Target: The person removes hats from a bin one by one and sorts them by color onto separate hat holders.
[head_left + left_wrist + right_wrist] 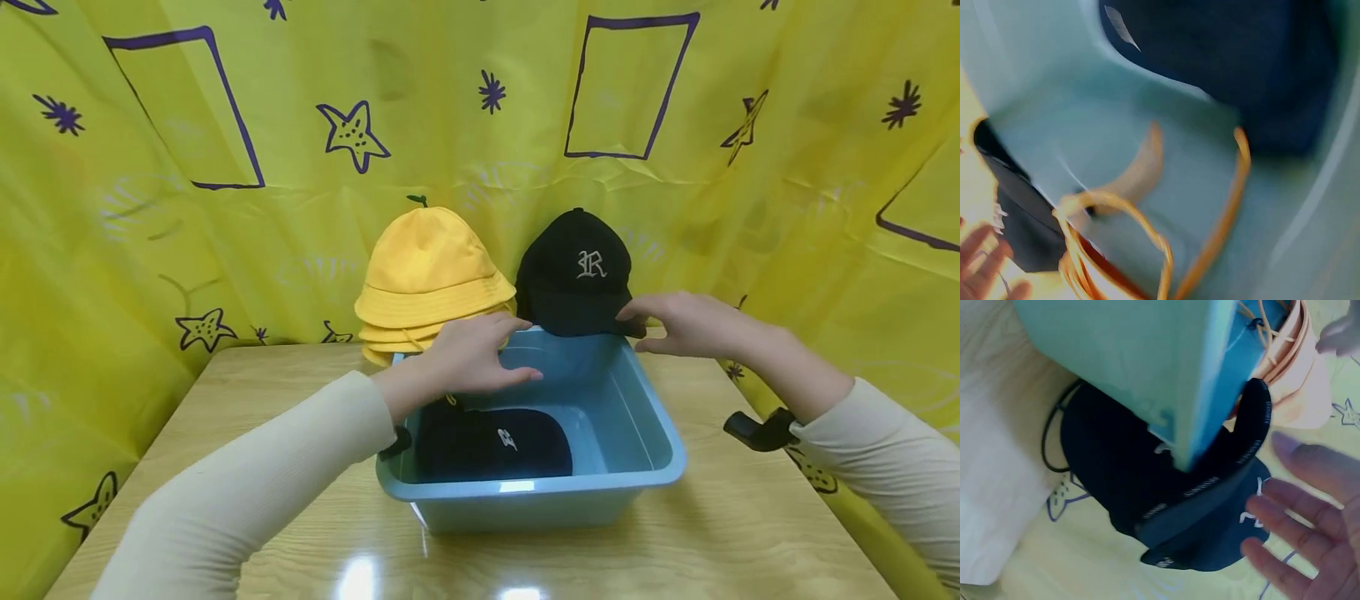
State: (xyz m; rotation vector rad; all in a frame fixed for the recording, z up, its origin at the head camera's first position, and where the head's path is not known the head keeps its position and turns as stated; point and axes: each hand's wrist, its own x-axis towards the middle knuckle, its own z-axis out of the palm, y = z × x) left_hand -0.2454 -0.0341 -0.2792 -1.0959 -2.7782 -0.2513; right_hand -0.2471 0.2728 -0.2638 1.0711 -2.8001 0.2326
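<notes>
My left hand (pixel 476 354) hovers over the back left of a blue plastic bin (pixel 547 510), thumb and fingers apart, in front of stacked yellow bucket hats (pixel 431 267). The top hat carries a small green sprout. By the bin's back right corner, my right hand (pixel 686 325) is at the brim of a black cap (pixel 573 267) with a silver letter; in the right wrist view its fingers (pixel 1294 515) are spread beside the cap, holding nothing. Inside the bin lies another black cap (pixel 487 446). Yellow cords (pixel 1213 244) hang from the hats in the left wrist view.
The bin stands on a light wooden table (pixel 300 492). A yellow patterned curtain (pixel 450 50) hangs behind and at both sides. Black wrist mounts (pixel 761 429) sit at the sleeve ends. The hats and the cap stand against the bin's back rim.
</notes>
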